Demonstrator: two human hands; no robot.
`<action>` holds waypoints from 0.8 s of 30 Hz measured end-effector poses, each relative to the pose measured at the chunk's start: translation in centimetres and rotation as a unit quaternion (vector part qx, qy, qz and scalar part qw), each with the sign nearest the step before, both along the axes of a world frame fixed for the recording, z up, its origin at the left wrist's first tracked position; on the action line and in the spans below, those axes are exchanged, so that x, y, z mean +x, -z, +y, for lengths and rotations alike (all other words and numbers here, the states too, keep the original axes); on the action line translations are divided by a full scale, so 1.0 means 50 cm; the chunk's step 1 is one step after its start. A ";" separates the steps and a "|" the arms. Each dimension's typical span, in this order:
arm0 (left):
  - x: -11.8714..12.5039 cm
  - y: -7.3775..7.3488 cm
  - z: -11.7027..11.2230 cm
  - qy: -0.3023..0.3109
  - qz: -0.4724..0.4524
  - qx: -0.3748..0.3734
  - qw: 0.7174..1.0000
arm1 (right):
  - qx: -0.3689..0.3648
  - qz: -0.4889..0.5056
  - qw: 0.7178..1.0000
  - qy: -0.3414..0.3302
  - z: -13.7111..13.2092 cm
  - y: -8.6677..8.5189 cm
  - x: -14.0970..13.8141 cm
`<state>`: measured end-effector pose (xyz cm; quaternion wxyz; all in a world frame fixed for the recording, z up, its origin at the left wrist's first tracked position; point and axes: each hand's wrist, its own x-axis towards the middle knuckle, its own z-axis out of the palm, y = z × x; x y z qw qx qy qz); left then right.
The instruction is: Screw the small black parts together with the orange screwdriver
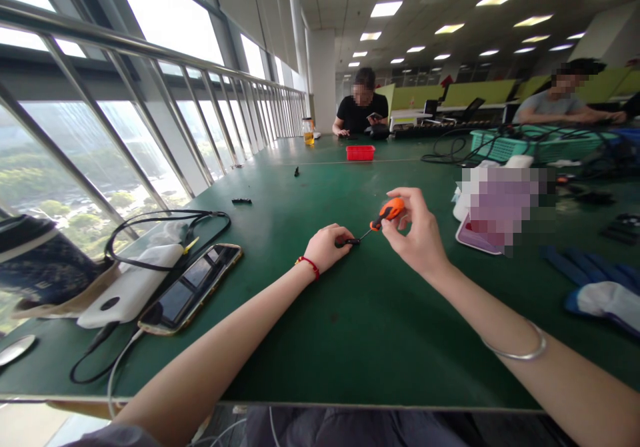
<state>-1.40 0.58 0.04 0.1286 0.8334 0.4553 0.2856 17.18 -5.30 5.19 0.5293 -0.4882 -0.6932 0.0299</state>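
My right hand [416, 232] grips an orange and black screwdriver [388, 213] by its handle. The shaft slants down to the left, and its tip meets a small black part [353, 241] low over the green tabletop [320, 327]. With closed fingertips, my left hand [327, 247] pinches that part from the left; the fingers hide some of it. Farther off lie another small black piece [242, 201] to the left and a smaller one [297, 171] beyond it.
On the left are a phone [193, 290], a white power bank [131, 283], looped cables and a dark cup [45, 260]. A red tray [360, 153] stands ahead. Blue-white gloves [607, 297] and a green basket [545, 145] lie right. Two people [363, 108] sit beyond.
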 end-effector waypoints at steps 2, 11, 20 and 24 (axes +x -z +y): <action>0.001 -0.001 0.000 0.001 0.006 0.006 1.000 | -0.009 -0.017 0.999 0.028 -0.001 -0.002 -0.001; 0.001 -0.001 0.003 0.003 0.009 0.012 1.000 | -0.018 0.001 1.000 -0.001 -0.005 -0.002 -0.007; 0.002 -0.007 -0.002 0.000 0.010 0.013 1.000 | -0.039 -0.015 0.999 -0.006 -0.006 -0.002 -0.010; 0.001 -0.003 0.001 0.005 0.002 0.011 1.000 | 0.021 -0.001 1.000 -0.002 -0.001 0.006 -0.008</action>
